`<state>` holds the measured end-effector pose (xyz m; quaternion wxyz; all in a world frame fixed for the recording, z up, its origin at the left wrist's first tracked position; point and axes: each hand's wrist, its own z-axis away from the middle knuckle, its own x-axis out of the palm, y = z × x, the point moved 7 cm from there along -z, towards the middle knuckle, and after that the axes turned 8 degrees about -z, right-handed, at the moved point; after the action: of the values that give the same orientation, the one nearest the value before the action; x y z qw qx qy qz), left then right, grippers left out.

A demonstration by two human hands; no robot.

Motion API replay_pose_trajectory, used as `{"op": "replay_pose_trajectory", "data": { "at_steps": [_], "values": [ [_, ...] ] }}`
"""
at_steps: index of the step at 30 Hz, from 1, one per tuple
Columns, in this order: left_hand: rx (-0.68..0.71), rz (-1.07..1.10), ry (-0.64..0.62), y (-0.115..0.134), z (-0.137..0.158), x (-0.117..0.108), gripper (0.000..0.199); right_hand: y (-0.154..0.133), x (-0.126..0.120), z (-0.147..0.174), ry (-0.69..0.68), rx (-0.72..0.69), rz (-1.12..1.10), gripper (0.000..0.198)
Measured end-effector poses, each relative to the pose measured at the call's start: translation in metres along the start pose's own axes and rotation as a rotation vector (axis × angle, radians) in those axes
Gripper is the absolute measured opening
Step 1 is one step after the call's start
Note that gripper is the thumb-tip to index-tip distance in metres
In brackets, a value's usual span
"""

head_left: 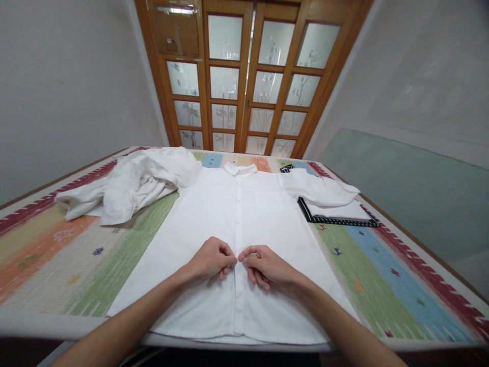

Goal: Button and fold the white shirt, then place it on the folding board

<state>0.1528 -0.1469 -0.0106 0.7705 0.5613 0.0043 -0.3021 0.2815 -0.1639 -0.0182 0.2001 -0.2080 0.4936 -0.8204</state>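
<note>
A white short-sleeved shirt (198, 224) lies front side up on the patterned table cover, its collar pointing away from me and its hem at the near edge. Down its middle runs the button placket (239, 219), with small buttons along it. My left hand (216, 259) pinches the left side of the placket, fingertips closed on the cloth. From the right, my right hand (265, 265) pinches at the same spot, its thumb and index finger almost touching the left fingertips. Whatever button lies between them is hidden.
A crumpled heap of white cloth (141, 178) lies at the left, near one sleeve. Under the right sleeve is folded white cloth on a black patterned piece (336, 220). The striped table cover (367, 265) reaches the edges. Wooden glass-paned doors (244, 76) stand beyond; a pale green panel (412, 193) leans at right.
</note>
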Motion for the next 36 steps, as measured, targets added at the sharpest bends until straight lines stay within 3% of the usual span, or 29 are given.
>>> {"op": "replay_pose_trajectory", "data": {
  "at_steps": [9, 16, 27, 36],
  "values": [
    [0.001, 0.032, 0.010, -0.005, -0.001, 0.001, 0.013, -0.004, -0.001, -0.003, 0.060, -0.115, 0.247, 0.012],
    [-0.009, 0.012, 0.016, -0.009, -0.006, 0.001, 0.012, -0.001, -0.003, -0.008, 0.041, -0.148, 0.240, 0.009],
    [0.063, -0.220, 0.043, 0.007, 0.007, -0.002, 0.020, -0.002, 0.000, -0.005, 0.026, -0.132, 0.196, 0.008],
    [0.055, -0.305, 0.101, 0.007, 0.009, -0.003, 0.017, -0.007, -0.001, -0.002, 0.139, -0.184, 0.294, 0.006]
  ]
}}
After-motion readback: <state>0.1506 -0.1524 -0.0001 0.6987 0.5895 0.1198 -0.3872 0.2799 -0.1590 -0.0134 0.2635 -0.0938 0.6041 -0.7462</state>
